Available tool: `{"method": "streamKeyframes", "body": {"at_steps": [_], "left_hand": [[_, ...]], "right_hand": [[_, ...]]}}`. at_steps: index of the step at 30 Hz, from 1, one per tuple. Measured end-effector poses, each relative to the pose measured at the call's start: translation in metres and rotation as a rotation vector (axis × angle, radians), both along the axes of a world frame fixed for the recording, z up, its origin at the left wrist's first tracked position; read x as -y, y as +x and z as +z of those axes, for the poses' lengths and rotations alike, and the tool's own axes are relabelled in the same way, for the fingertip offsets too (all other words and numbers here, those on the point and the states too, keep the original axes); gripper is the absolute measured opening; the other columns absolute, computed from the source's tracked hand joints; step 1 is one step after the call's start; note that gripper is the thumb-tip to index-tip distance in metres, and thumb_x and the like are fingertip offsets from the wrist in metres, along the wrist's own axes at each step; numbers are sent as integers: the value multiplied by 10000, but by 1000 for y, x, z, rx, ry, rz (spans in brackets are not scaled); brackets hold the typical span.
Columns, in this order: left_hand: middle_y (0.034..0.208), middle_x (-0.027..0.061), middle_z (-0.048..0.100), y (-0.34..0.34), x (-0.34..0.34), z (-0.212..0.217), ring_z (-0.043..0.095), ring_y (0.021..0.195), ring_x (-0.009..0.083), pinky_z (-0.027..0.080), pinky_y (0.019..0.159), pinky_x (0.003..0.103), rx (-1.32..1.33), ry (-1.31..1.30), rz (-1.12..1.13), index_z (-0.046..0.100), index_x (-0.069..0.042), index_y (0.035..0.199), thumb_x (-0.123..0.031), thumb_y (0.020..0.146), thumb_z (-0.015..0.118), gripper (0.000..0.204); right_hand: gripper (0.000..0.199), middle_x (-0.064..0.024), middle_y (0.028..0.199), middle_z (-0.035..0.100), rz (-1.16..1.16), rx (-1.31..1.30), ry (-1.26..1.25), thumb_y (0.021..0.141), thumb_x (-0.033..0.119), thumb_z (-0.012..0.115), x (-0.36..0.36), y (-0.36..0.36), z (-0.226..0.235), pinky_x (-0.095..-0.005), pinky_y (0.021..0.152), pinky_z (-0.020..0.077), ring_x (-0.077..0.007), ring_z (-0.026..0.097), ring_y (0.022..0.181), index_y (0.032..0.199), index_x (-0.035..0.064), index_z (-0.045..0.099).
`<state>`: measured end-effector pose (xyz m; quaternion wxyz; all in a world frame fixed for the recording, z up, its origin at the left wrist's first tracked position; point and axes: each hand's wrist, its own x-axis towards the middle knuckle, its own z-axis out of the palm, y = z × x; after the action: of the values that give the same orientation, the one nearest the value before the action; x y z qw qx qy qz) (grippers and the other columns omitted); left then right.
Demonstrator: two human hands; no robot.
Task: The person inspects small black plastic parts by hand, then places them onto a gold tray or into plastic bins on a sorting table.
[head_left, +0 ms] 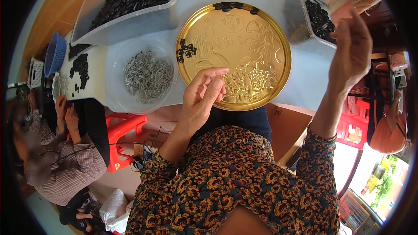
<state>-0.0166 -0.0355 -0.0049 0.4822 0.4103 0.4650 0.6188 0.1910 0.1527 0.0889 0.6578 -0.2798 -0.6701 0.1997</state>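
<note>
- Left hand (201,98): hovering over the near-left rim of the gold tray (261,26), fingers curling loosely with thumb and forefinger drawing close; whether anything small is sitting in that grip cannot be told.
- Right hand (352,52): rising above the worktop's right side, just beside the right clear bin (291,4), fingers spreading loosely, grip open and carrying nothing visible.
- Gold tray: round, embossed, lying flat on the pale worktop (305,74) directly ahead of the person, between the two hands.
- Black rings on tray: a small cluster (186,51) lying at the tray's left edge; a second small group (229,5) lying at its far rim.
- Clear round bowl (114,65): sitting just left of the tray, holding small grey metal pieces (148,76).
- Large clear bin (130,24): standing at the far left, holding a heap of black rings.
- Right clear bin: standing at the far right, tilting, also holding black rings.
- Blue basket (55,54): sitting at the far left edge.
- Another person (61,165): sitting to the left in a striped shirt, hands working over scattered black pieces.
- Red plastic stool (124,128): standing below the worktop's edge.
</note>
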Motion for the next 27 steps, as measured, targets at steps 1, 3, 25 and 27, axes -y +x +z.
{"method": "streamKeyframes", "body": {"at_steps": [1,3,25,27], "left_hand": [[832,17,527,-2,2,-3,465,724,68,395,658,203,16,-11,-33,530,-15,1242,-199,1007,483,302],[861,20,533,-4,7,-4,469,753,67,403,677,204,31,-24,-53,524,-12,1248,-182,1004,497,298],[858,21,528,-5,25,0,472,781,65,400,694,203,115,-53,5,524,33,1225,-107,990,502,274],[861,20,529,-5,25,1,473,784,64,400,697,202,130,-60,0,524,33,1222,-105,990,501,271]], "right_hand": [[265,4,932,628,9,3,-2,878,17,658,4,-8,-5,-188,666,477,-34,545,737,1140,7,626],[201,-10,898,644,149,282,-154,868,-3,646,13,-22,-22,-211,639,477,-56,570,740,1067,17,662],[122,-99,870,605,544,985,94,845,143,632,25,-141,-101,-410,710,521,-313,622,821,933,64,664],[117,-97,866,603,537,995,102,845,145,634,25,-139,-101,-408,702,523,-310,624,809,928,68,664]]}}
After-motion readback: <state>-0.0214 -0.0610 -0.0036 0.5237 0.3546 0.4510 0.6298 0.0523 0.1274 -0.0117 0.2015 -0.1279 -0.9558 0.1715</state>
